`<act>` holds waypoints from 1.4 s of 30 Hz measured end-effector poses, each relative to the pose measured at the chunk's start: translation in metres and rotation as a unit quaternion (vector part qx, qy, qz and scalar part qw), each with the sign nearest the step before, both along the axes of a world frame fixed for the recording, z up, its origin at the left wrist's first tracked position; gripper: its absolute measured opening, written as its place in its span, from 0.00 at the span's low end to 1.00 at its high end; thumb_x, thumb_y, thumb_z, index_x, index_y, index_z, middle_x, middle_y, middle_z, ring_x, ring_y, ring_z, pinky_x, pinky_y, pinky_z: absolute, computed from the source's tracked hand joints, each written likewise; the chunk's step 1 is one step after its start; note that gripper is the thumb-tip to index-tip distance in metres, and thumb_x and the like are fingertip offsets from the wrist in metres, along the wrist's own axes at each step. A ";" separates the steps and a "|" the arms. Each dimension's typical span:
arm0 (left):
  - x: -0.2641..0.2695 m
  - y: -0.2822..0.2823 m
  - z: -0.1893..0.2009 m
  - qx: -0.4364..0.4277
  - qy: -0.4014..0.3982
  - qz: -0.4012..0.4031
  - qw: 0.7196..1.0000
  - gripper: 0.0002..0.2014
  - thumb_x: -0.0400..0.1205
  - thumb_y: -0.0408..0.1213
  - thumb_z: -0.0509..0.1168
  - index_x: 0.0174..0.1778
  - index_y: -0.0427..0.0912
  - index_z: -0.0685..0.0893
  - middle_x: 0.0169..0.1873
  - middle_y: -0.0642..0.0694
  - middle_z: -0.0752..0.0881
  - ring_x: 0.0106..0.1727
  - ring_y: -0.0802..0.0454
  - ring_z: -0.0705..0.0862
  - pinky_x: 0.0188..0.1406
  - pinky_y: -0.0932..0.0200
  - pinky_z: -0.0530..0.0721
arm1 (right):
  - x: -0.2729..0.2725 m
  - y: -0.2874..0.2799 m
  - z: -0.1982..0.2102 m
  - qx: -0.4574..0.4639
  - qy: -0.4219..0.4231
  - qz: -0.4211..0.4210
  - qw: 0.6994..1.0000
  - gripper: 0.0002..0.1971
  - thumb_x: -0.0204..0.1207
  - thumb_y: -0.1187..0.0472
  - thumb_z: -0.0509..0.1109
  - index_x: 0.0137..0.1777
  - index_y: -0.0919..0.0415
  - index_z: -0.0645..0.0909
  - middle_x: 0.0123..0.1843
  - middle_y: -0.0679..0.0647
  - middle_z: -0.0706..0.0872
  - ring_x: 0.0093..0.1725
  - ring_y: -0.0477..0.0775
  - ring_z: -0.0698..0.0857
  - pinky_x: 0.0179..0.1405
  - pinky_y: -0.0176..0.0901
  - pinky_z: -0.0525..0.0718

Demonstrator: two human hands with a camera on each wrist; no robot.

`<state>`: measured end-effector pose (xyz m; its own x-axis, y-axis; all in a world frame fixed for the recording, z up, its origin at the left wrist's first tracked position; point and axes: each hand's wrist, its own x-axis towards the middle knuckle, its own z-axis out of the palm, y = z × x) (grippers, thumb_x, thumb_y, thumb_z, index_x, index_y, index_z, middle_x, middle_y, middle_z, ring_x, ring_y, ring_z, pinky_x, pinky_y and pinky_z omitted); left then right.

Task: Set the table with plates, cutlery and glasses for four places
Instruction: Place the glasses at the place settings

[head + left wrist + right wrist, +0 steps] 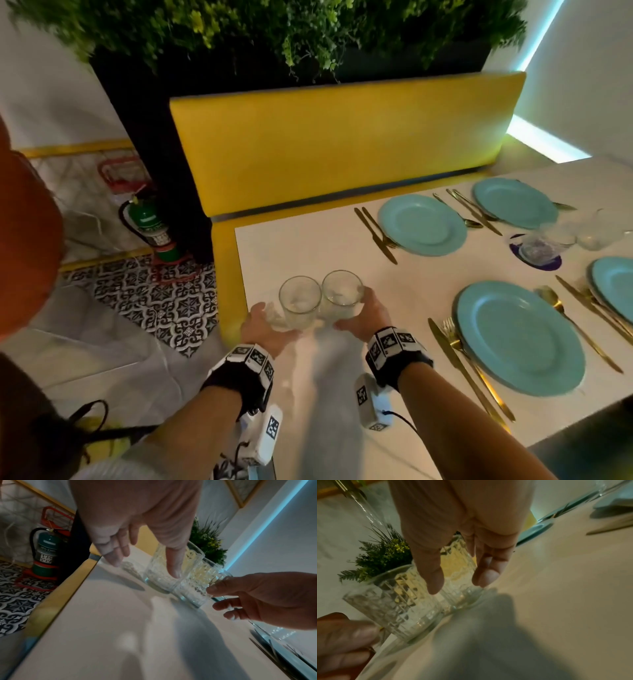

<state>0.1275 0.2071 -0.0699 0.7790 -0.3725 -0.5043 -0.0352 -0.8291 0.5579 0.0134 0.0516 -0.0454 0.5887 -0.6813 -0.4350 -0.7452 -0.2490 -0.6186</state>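
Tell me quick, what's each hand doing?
Left hand: holding the left glass.
Right hand: holding the right glass.

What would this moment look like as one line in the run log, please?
stage: glasses | left hand: holds left glass | right hand: holds right glass | glasses: on table | plates: four laid

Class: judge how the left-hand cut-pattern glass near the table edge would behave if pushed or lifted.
The left glass looks rigid and breakable. Its cut pattern probably aids grip. Pushed rightward, it would likely knock the right glass, which it seems to touch.
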 end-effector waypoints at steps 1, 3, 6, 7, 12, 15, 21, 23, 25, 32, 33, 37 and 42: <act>0.001 -0.003 -0.004 -0.021 -0.004 0.009 1.000 0.52 0.65 0.48 0.80 0.80 0.39 0.57 0.76 0.42 0.70 0.76 0.44 0.71 0.74 0.54 0.70 | 0.003 0.000 -0.004 0.001 -0.010 -0.009 1.000 0.46 0.65 0.57 0.81 0.79 0.60 0.59 0.74 0.58 0.75 0.72 0.59 0.75 0.69 0.44 0.73; 0.002 -0.011 -0.009 -0.079 -0.005 0.017 0.997 0.56 0.61 0.44 0.83 0.80 0.42 0.57 0.76 0.43 0.71 0.75 0.44 0.72 0.75 0.51 0.71 | 0.007 -0.001 -0.012 0.013 -0.028 -0.030 0.999 0.46 0.64 0.57 0.82 0.78 0.58 0.59 0.72 0.59 0.76 0.71 0.60 0.76 0.68 0.44 0.75; 0.002 -0.021 -0.015 -0.127 0.016 0.036 0.991 0.56 0.55 0.43 0.85 0.78 0.49 0.62 0.71 0.44 0.75 0.71 0.44 0.76 0.71 0.48 0.77 | 0.011 -0.004 -0.020 0.025 -0.051 -0.059 0.997 0.44 0.62 0.58 0.83 0.76 0.56 0.64 0.69 0.57 0.79 0.68 0.58 0.78 0.62 0.38 0.76; 0.002 -0.024 -0.017 -0.138 0.024 0.039 0.989 0.56 0.54 0.45 0.86 0.77 0.51 0.63 0.70 0.44 0.77 0.70 0.44 0.77 0.70 0.50 0.78 | 0.012 -0.005 -0.023 0.026 -0.059 -0.066 0.996 0.43 0.61 0.59 0.83 0.75 0.56 0.65 0.68 0.57 0.80 0.67 0.57 0.79 0.59 0.36 0.75; 0.001 -0.031 -0.018 -0.142 0.009 0.033 0.989 0.50 0.60 0.46 0.83 0.77 0.52 0.64 0.70 0.47 0.78 0.70 0.44 0.78 0.68 0.56 0.76 | 0.017 -0.009 -0.033 0.015 -0.077 -0.073 0.994 0.42 0.60 0.57 0.84 0.73 0.53 0.67 0.64 0.54 0.82 0.63 0.54 0.81 0.53 0.32 0.73; 0.001 -0.032 -0.015 -0.146 -0.002 0.030 0.989 0.46 0.61 0.47 0.82 0.74 0.53 0.67 0.67 0.48 0.80 0.67 0.44 0.80 0.65 0.56 0.79 | 0.017 -0.011 -0.036 0.015 -0.082 -0.078 0.993 0.39 0.59 0.57 0.84 0.70 0.52 0.70 0.63 0.52 0.82 0.61 0.53 0.81 0.53 0.33 0.75; -0.003 -0.034 -0.007 -0.175 0.001 0.036 0.984 0.41 0.64 0.41 0.82 0.72 0.48 0.71 0.65 0.45 0.80 0.65 0.47 0.79 0.58 0.65 0.74 | -0.006 -0.020 -0.028 0.019 -0.076 -0.089 0.993 0.37 0.59 0.53 0.83 0.67 0.52 0.71 0.62 0.52 0.82 0.52 0.49 0.78 0.48 0.36 0.77; -0.004 -0.041 -0.001 -0.173 -0.007 0.019 0.985 0.41 0.64 0.41 0.81 0.73 0.47 0.70 0.67 0.45 0.80 0.67 0.45 0.79 0.63 0.61 0.75 | -0.021 -0.030 -0.019 0.010 -0.072 -0.090 0.993 0.37 0.59 0.53 0.83 0.68 0.52 0.71 0.62 0.52 0.82 0.52 0.49 0.78 0.42 0.31 0.75; -0.007 -0.053 0.006 -0.166 -0.023 -0.006 0.986 0.42 0.64 0.42 0.81 0.73 0.47 0.70 0.67 0.45 0.80 0.68 0.44 0.79 0.66 0.58 0.76 | -0.038 -0.044 -0.008 0.007 -0.073 -0.104 0.992 0.36 0.61 0.53 0.82 0.68 0.52 0.71 0.61 0.51 0.81 0.52 0.48 0.78 0.33 0.25 0.71; -0.033 -0.116 0.030 -0.196 -0.038 -0.049 0.979 0.41 0.61 0.41 0.82 0.70 0.49 0.73 0.65 0.47 0.82 0.65 0.46 0.80 0.62 0.62 0.74 | -0.088 -0.115 0.019 -0.035 -0.081 -0.201 0.976 0.35 0.59 0.56 0.84 0.66 0.57 0.74 0.63 0.58 0.82 0.59 0.58 0.81 0.53 0.40 0.77; -0.036 -0.128 0.034 -0.198 -0.040 -0.052 0.978 0.41 0.61 0.41 0.82 0.70 0.49 0.73 0.65 0.47 0.82 0.65 0.46 0.80 0.63 0.61 0.75 | -0.093 -0.129 0.023 -0.039 -0.076 -0.207 0.975 0.35 0.59 0.56 0.84 0.66 0.57 0.73 0.63 0.58 0.82 0.61 0.59 0.81 0.55 0.42 0.78; -0.052 -0.171 0.040 -0.213 -0.031 -0.064 0.975 0.41 0.61 0.39 0.83 0.70 0.49 0.73 0.65 0.46 0.81 0.65 0.46 0.80 0.66 0.59 0.77 | -0.111 -0.185 0.023 -0.055 -0.066 -0.232 0.969 0.36 0.58 0.55 0.85 0.65 0.58 0.73 0.64 0.60 0.83 0.63 0.61 0.82 0.60 0.47 0.80; -0.071 -0.217 0.045 -0.229 -0.023 -0.061 0.971 0.41 0.62 0.37 0.82 0.71 0.46 0.72 0.65 0.45 0.82 0.65 0.47 0.80 0.62 0.61 0.76 | -0.127 -0.250 0.019 -0.062 -0.042 -0.259 0.963 0.39 0.58 0.53 0.84 0.70 0.58 0.72 0.66 0.60 0.82 0.66 0.61 0.80 0.64 0.48 0.79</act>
<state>0.0567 -0.0102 -0.0244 0.7323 -0.6410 -0.2302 -0.1512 -0.4825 0.8627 -0.1135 -0.1988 -0.0266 0.1845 -0.9369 -0.2968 -0.7382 0.0673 -0.6712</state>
